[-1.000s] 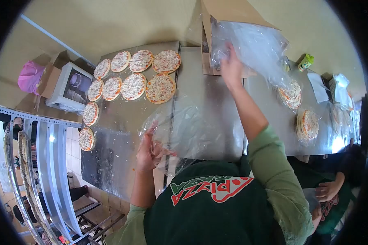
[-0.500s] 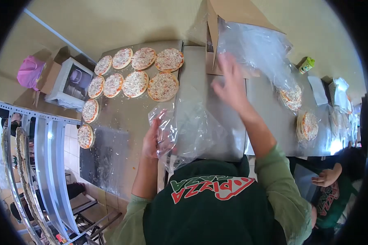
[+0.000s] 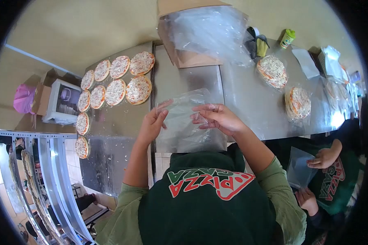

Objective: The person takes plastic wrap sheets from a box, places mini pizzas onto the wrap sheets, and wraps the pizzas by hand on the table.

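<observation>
A clear plastic bag [image 3: 180,116] is stretched between both hands above the metal table, close to my apron. My left hand [image 3: 153,122] has its left edge, thumb against fingers. My right hand [image 3: 220,118] grips the right side, some fingers seen through the film. Left of them, several cheese-topped pizzas [image 3: 115,92] lie in rows on the tabletop. Beyond the bag stands a cardboard box [image 3: 200,60] filled with loose plastic bags [image 3: 208,32].
Bagged pizza stacks [image 3: 272,72] sit on the right table, with a green cup [image 3: 288,38] behind. At lower right, a co-worker's hands [image 3: 324,158] hold another clear bag [image 3: 301,167]. Metal racking [image 3: 53,171] and a boxed appliance [image 3: 64,101] are at left.
My right hand has come down from beside the cardboard box and taken the bag's right side. The bag is now spread between both hands. The whole view has shifted.
</observation>
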The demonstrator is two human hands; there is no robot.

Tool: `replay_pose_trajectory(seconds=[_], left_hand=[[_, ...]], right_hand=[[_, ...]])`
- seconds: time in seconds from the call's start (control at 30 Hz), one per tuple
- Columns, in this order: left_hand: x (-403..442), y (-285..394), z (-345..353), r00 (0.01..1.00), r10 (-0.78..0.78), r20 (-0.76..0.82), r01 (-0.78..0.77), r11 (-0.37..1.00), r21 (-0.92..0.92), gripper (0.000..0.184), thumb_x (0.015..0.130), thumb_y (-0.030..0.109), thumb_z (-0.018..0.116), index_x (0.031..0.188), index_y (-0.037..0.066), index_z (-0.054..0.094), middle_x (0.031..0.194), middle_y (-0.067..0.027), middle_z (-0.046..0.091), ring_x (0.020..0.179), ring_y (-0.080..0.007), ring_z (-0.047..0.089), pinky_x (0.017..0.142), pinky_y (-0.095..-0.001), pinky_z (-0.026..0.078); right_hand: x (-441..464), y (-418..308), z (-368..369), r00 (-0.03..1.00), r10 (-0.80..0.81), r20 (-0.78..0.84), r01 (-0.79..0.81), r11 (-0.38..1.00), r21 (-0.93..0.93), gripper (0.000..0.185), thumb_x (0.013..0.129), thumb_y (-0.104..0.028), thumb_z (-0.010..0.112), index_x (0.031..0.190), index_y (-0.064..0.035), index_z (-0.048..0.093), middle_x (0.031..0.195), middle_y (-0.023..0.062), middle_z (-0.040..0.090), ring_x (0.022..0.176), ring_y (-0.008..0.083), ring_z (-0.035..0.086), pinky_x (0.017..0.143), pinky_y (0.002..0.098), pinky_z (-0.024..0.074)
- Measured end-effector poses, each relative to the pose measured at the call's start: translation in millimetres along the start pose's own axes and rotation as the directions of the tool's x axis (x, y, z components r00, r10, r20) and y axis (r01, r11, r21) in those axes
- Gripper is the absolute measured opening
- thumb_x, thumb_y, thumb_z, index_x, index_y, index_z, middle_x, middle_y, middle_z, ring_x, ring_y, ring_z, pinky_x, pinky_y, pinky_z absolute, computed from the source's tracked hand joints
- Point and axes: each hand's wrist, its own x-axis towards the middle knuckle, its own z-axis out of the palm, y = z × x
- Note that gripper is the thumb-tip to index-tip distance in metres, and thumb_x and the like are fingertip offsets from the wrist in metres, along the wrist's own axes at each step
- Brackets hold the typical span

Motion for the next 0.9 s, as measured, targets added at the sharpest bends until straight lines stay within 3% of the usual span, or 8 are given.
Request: replay_pose_trajectory(seconds=[0.1,0.2,0.27,0.43,0.63,0.7,0.83,0.9], left_hand=[[16.0,23.8,17.1,0.772,0.571,-0.279,-0.279,0.698,0.66,0.048,0.08,0.021,0.066,0.12,0.001,0.049,0.079,-0.0041,0.05,0.063,-0.0097,0.046,0.057,-0.0224,0.042],[15.8,46.7,33.1,0.612,0.606,-0.508,-0.047,0.669,0.742,0.048,0.071,0.018,0.074,0.11,0.0,0.05,0.082,-0.0061,0.053,0.064,-0.0125,0.046,0.061,-0.0234,0.042],[4.5,43.4,63.4,0.907,0.272,-0.321,-0.123,0.902,0.415,0.038,0.074,0.015,0.071,0.102,0.0,0.051,0.082,-0.0062,0.054,0.064,-0.0138,0.049,0.062,-0.024,0.044],[7.7,41.4,95.5,0.994,-0.002,-0.111,-0.026,0.968,-0.249,0.014,0.081,0.009,0.06,0.092,0.002,0.054,0.08,-0.0053,0.056,0.07,-0.0148,0.056,0.066,-0.0288,0.049],[5.9,23.9,70.1,0.873,-0.379,0.306,0.445,0.366,-0.817,0.017,0.09,0.02,0.049,0.082,0.006,0.052,0.072,-0.0031,0.055,0.062,-0.0138,0.054,0.058,-0.0273,0.049],[2.0,7.6,71.7,0.869,-0.263,0.418,0.464,0.144,-0.874,0.022,0.091,0.025,0.047,0.078,0.008,0.051,0.066,-0.002,0.052,0.055,-0.0132,0.051,0.053,-0.0253,0.046],[11.2,-56.3,96.3,0.981,-0.195,-0.007,0.143,0.742,-0.655,0.029,0.092,0.033,0.045,0.072,0.013,0.046,0.06,0.0023,0.043,0.048,-0.0095,0.042,0.045,-0.0219,0.035],[4.2,-35.8,109.5,0.991,-0.067,-0.117,-0.001,0.865,-0.502,0.03,0.092,0.038,0.044,0.072,0.015,0.045,0.059,0.0042,0.039,0.046,-0.0079,0.038,0.043,-0.0214,0.029]], right_hand=[[-8.2,1.4,-5.5,0.981,-0.088,-0.17,0.069,0.991,-0.117,0.041,0.093,-0.03,0.045,0.123,-0.0017,0.047,0.113,0.0134,0.057,0.102,0.0215,0.057,0.087,0.0333,0.0458],[-12.8,2.4,-0.7,0.941,-0.183,-0.285,0.17,0.983,-0.069,0.039,0.093,-0.028,0.046,0.121,-0.0015,0.049,0.111,0.0127,0.058,0.101,0.0202,0.057,0.087,0.0318,0.0455],[-12.9,7.1,6.8,0.929,-0.247,-0.276,0.251,0.968,-0.02,0.039,0.093,-0.027,0.047,0.121,-0.0015,0.049,0.11,0.012,0.059,0.101,0.0192,0.057,0.086,0.0311,0.0455],[-6.0,20.8,17.0,0.832,-0.432,-0.348,0.398,0.902,-0.167,0.032,0.091,-0.019,0.051,0.117,-0.0013,0.053,0.104,0.0091,0.06,0.093,0.0141,0.058,0.078,0.0262,0.0469],[-11.6,50.9,-30.3,0.515,-0.747,-0.421,0.162,0.567,-0.808,0.01,0.078,-0.002,0.057,0.086,0.0007,0.064,0.078,0.0037,0.06,0.064,0.0085,0.053,0.061,0.0221,0.0435],[-9.7,52.5,-42.5,0.602,-0.572,-0.558,0.163,0.771,-0.615,0.009,0.077,-0.002,0.055,0.084,0.0004,0.061,0.076,0.0042,0.059,0.063,0.0095,0.054,0.061,0.0221,0.0436],[3.6,30.2,9.7,0.696,-0.225,-0.682,0.453,0.874,0.174,0.011,0.08,-0.008,0.049,0.086,-0.0022,0.056,0.068,0.003,0.053,0.061,0.0109,0.051,0.056,0.0223,0.0418],[2.5,41.0,44.6,0.901,-0.298,-0.315,0.411,0.819,0.401,0.012,0.083,-0.014,0.045,0.083,-0.0046,0.053,0.06,0.0009,0.046,0.052,0.0112,0.045,0.047,0.0236,0.0365]])
